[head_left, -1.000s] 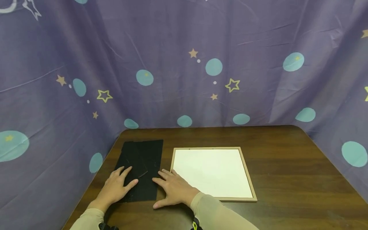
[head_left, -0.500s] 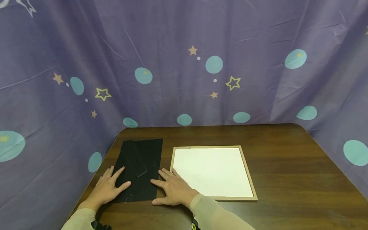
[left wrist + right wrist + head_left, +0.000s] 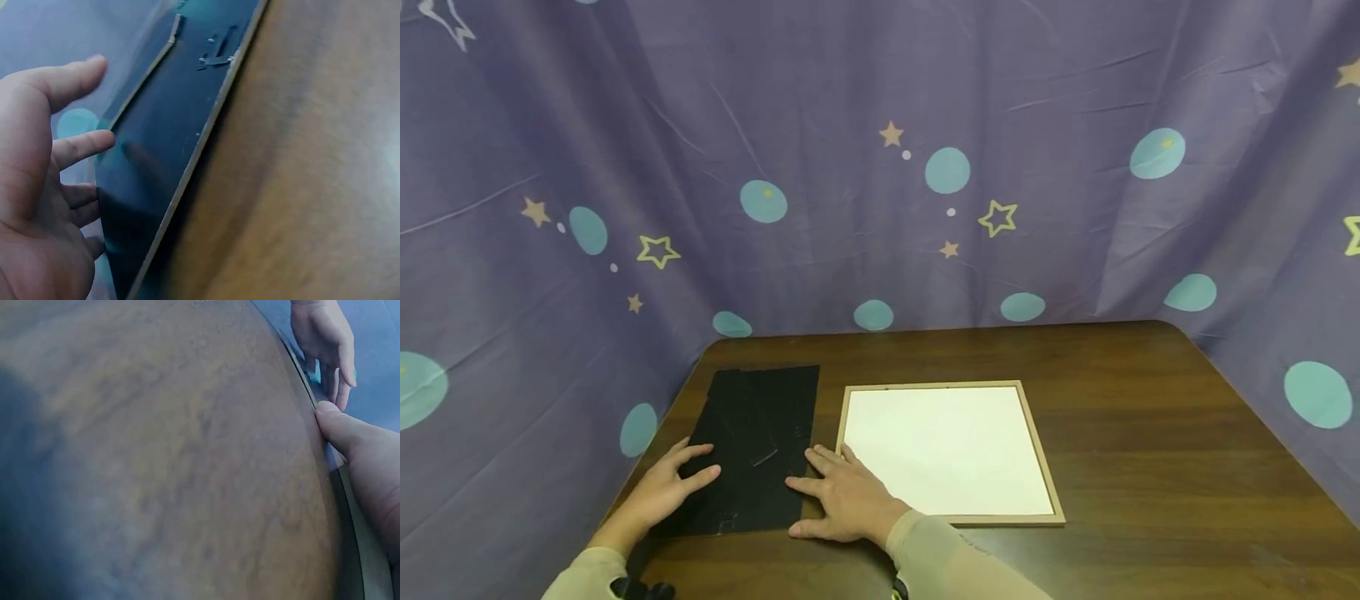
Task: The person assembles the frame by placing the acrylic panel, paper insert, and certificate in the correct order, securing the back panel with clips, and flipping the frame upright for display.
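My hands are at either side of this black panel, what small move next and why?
Perhaps curl the left hand around the left edge of the black panel, since that hand lies open there and the right hand rests at the opposite edge.

We see: black rectangular sheet-like board (image 3: 745, 433) | white rectangular panel (image 3: 947, 450), pale tan wooden frame (image 3: 1037, 450) | brown, dark-streaked wood-grain table (image 3: 1150, 450) | purple fabric curtain (image 3: 842, 125) printed with teal ovals, tan stars, yellow star outlines, white dots | cream fabric sleeves (image 3: 951, 557)
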A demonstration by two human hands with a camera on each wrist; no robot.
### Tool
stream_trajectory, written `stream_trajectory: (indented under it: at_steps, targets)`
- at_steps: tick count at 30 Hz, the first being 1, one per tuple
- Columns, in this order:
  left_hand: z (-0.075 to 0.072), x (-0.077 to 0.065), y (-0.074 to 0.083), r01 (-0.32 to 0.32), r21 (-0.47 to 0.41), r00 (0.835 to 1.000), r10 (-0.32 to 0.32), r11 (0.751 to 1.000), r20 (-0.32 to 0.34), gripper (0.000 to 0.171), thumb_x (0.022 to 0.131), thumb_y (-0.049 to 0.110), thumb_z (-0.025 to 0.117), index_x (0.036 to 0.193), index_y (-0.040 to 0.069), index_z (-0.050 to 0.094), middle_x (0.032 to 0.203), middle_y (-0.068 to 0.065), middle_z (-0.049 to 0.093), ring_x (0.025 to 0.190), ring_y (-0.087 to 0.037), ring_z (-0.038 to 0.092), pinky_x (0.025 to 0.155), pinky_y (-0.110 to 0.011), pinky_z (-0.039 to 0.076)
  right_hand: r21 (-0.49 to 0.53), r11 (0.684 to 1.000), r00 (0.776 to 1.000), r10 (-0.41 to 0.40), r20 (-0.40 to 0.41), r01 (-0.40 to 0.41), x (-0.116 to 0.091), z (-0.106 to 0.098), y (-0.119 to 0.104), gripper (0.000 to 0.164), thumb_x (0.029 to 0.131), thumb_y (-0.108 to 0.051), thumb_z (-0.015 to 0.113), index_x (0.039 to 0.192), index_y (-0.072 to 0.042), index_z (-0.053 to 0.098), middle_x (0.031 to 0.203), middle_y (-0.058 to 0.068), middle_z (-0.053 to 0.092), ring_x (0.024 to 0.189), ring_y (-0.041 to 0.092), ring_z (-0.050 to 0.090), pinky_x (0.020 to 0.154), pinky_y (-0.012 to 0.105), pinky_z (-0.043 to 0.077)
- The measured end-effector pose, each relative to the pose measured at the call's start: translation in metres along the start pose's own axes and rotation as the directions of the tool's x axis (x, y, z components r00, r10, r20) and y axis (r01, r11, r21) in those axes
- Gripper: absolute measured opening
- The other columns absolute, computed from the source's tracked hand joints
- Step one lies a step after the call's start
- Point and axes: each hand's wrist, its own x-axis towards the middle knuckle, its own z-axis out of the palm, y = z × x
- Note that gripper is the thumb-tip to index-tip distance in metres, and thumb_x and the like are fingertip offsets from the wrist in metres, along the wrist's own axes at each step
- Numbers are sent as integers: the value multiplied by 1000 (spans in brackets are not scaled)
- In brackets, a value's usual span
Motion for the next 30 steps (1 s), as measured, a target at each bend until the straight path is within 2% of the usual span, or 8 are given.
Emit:
stream_trajectory:
  at_steps: [8,13,15,18,22,25,28,30]
  targets:
    - [-33,-10,16,-155,-39,985,152,987,-77,64,93,37,64,141,1,43,157,-24,7,133,-61,9,93,-77,22,-1,1000,1000,-3,5,3,0,-1,-1,76,86,-78,28,150,-39,26,157,6,24,144,22,19,114,51,20]
    - [-49,-13,35,-238,0,963,236,971,-127,60,93,29,64,141,0,44,155,-26,18,132,-56,26,100,-63,31,-5,1000,1000,18,-14,-18,0,1,-1,82,85,-79,30,153,-35,21,156,7,25,144,23,19,115,49,18]
    - [-52,-14,43,-233,-12,964,229,972,-136,58,94,27,64,142,2,44,151,-28,25,130,-53,33,99,-53,39,-4,1000,999,29,-25,-29,0,1,-2,86,84,-80,32,154,-32,19,156,9,25,144,24,20,115,48,17]
    - [-55,-16,56,-177,-100,978,164,979,-126,55,95,25,62,143,7,45,124,-30,52,104,-37,61,80,-38,54,8,999,998,46,-40,-46,0,2,-2,91,83,-80,35,155,-28,17,155,10,26,144,26,20,116,47,17]
    - [-56,-17,67,-116,-319,993,107,941,-46,54,98,27,57,145,6,41,113,-28,55,84,-22,64,71,-32,55,6,998,997,57,-57,-57,-1,2,-3,92,83,-80,37,155,-27,17,154,10,29,143,25,23,115,46,18]
    - [-56,-19,75,-124,-396,990,142,910,17,54,101,28,51,147,4,37,148,-29,28,129,-39,42,101,-53,40,-3,998,996,55,-66,-55,-2,2,-3,92,82,-81,35,155,-27,18,153,10,31,142,25,25,115,45,20]
    - [-57,-22,82,-145,-400,984,173,905,33,53,102,28,49,147,3,35,157,-24,7,141,-47,3,104,-70,15,6,999,996,53,-69,-52,-2,2,-3,92,82,-81,35,155,-28,17,152,9,31,142,24,26,115,45,20]
    - [-57,-23,88,-157,-400,983,184,903,29,53,102,27,48,147,3,35,158,-22,3,141,-47,-6,102,-73,8,11,999,996,52,-76,-52,-2,3,-2,94,81,-82,35,155,-27,16,152,8,32,142,24,26,115,46,20]
